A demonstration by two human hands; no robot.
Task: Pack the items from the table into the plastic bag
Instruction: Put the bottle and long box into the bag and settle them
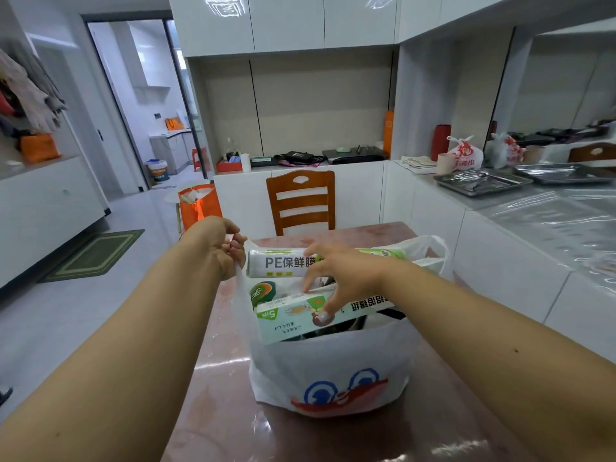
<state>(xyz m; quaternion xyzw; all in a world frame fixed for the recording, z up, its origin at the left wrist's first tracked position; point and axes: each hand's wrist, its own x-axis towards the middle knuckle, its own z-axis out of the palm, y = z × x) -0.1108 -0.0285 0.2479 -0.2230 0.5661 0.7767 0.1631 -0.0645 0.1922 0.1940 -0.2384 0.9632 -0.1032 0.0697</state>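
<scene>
A white plastic bag with a blue and red cartoon face stands on the reddish table. My left hand grips the bag's left handle and holds it up. Across the bag's mouth lies a white cling-film roll printed "PE". Below the roll, a long green and white box marked "5m" sticks out of the bag. My right hand reaches over both, fingers spread, with the thumb on the box and the other fingertips by the roll. A green round item shows inside the bag.
A wooden chair stands at the table's far end. An orange bag sits on the floor to the left. The counter on the right holds metal trays and a tied white bag.
</scene>
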